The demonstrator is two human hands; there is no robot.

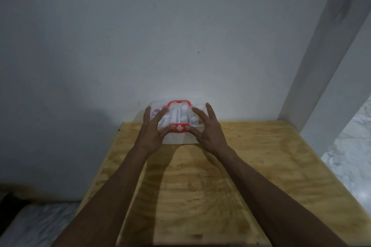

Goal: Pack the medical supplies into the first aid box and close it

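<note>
The box stands at the far edge of the table, against the wall. It is made of clear plastic, with a red handle lying flat on the lid and a red latch bearing a white cross at the middle of the near edge. The lid is down on the body. Whether the latch is fully engaged cannot be told.

Supplies show through the lid as white shapes, with a purple round item at the left end. Individual items are too blurred to identify.

The left hand is placed at the left front of the box. Its fingers are spread and extended over the lid, with the thumb tip touching the left end of the latch. The hand is not closed around anything.

The right hand is placed at the right front of the box in a mirrored posture. Its fingers are spread, with some lying on the lid and one raised clear of the box at the right end. The thumb tip touches the right end of the latch. This hand also grips nothing.

Both forearms reach across the table from the near edge, well apart at the elbows and converging toward the box. The table surface is bare plywood. A white post stands at the far right corner.
</note>
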